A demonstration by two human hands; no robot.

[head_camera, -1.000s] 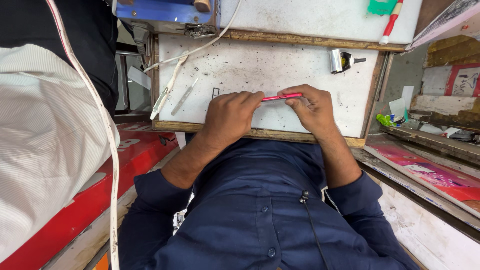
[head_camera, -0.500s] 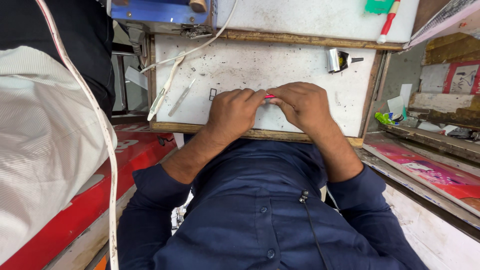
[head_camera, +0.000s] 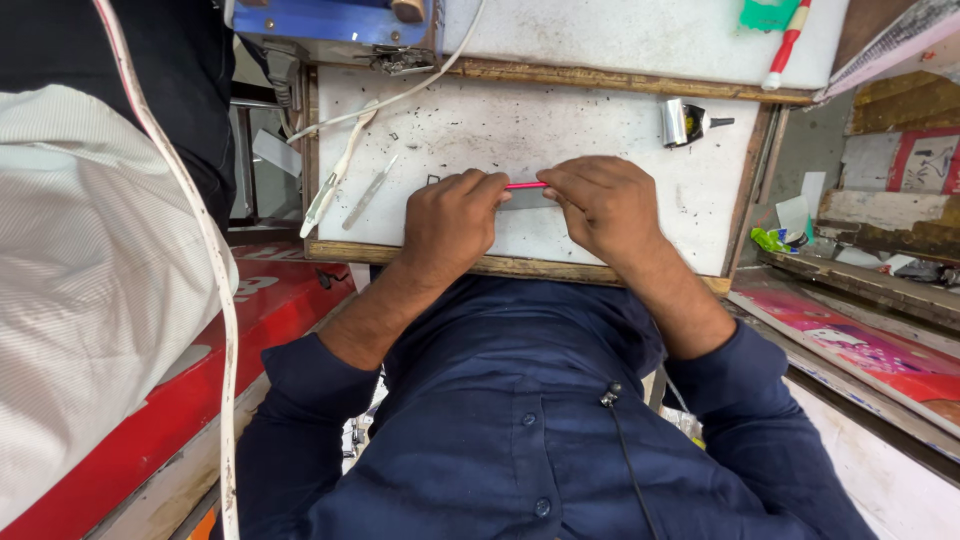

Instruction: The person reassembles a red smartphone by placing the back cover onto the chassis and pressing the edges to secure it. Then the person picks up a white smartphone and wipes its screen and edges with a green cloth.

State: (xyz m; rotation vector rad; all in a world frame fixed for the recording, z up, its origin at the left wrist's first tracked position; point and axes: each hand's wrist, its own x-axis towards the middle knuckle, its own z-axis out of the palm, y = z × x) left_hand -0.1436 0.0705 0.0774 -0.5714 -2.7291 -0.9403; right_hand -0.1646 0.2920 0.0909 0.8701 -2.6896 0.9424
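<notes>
Fingers of left hand [head_camera: 450, 222] and right hand [head_camera: 607, 205] pinch pink rod [head_camera: 525, 186] over white board [head_camera: 560, 130].

My left hand [head_camera: 452, 222] and right hand [head_camera: 603, 207] cover both ends of the pink tool [head_camera: 524, 185], so only a short stretch of it shows between my fingertips, and I cannot tell what kind of tool it is. A flat grey piece [head_camera: 525, 200] under it is mostly hidden by my hands. The specks scattered on the white board [head_camera: 520, 125] are too small to make out. The blue machine [head_camera: 330, 18] and the red-and-white pen [head_camera: 785, 45] are cut off by the top edge. The white cable [head_camera: 205, 260] runs out of the frame at top and bottom.
</notes>
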